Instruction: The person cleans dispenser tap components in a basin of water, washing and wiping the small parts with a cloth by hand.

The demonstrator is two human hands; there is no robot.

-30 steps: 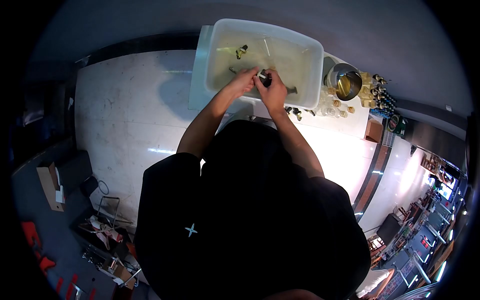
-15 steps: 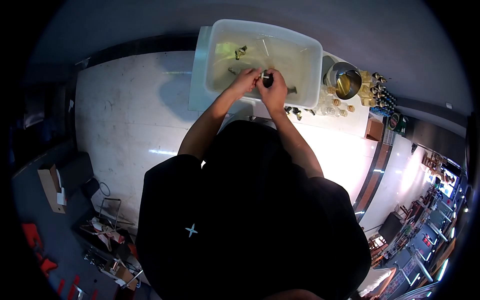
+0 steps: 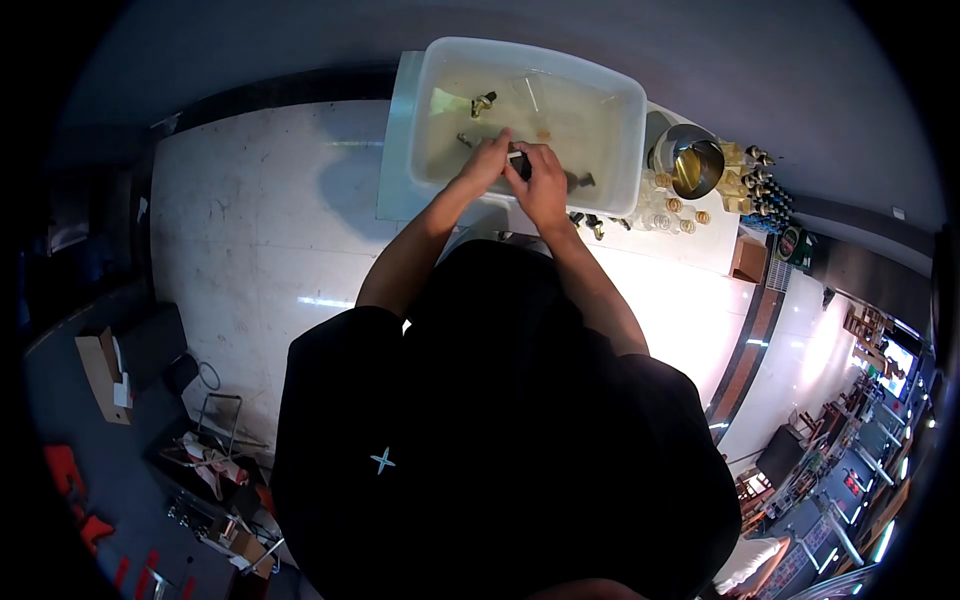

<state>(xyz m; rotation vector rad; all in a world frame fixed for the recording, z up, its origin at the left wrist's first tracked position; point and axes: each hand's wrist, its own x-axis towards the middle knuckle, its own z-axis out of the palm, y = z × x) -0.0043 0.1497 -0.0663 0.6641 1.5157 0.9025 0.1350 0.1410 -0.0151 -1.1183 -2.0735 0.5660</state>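
Over the near part of a white plastic tub (image 3: pixel 420 130) holding cloudy liquid, both of my hands meet around a small dark piece (image 3: pixel 520 165) with a pale strip on it. Its exact kind is hidden by my fingers. My left hand (image 3: pixel 485 168) pinches it from the left. My right hand (image 3: pixel 542 188) curls around its right side. In the tub lie a small black-and-gold fitting (image 3: pixel 483 104), another small fitting (image 3: pixel 465 140) by my left hand, and a dark piece (image 3: pixel 584 181) right of my right hand.
Right of the tub stand a shiny metal pot (image 3: pixel 697 172), clear glass bottles (image 3: pixel 662 215) and more bottles with dark tops (image 3: pixel 738 185). Several dark fittings (image 3: pixel 595 226) lie at the tub's near edge. A cardboard box (image 3: pixel 748 258) sits by the table's right end.
My right hand has shifted slightly left and its fingers now bend over the dark piece. The piece has moved a little left and turned. My left fingers point further upward.
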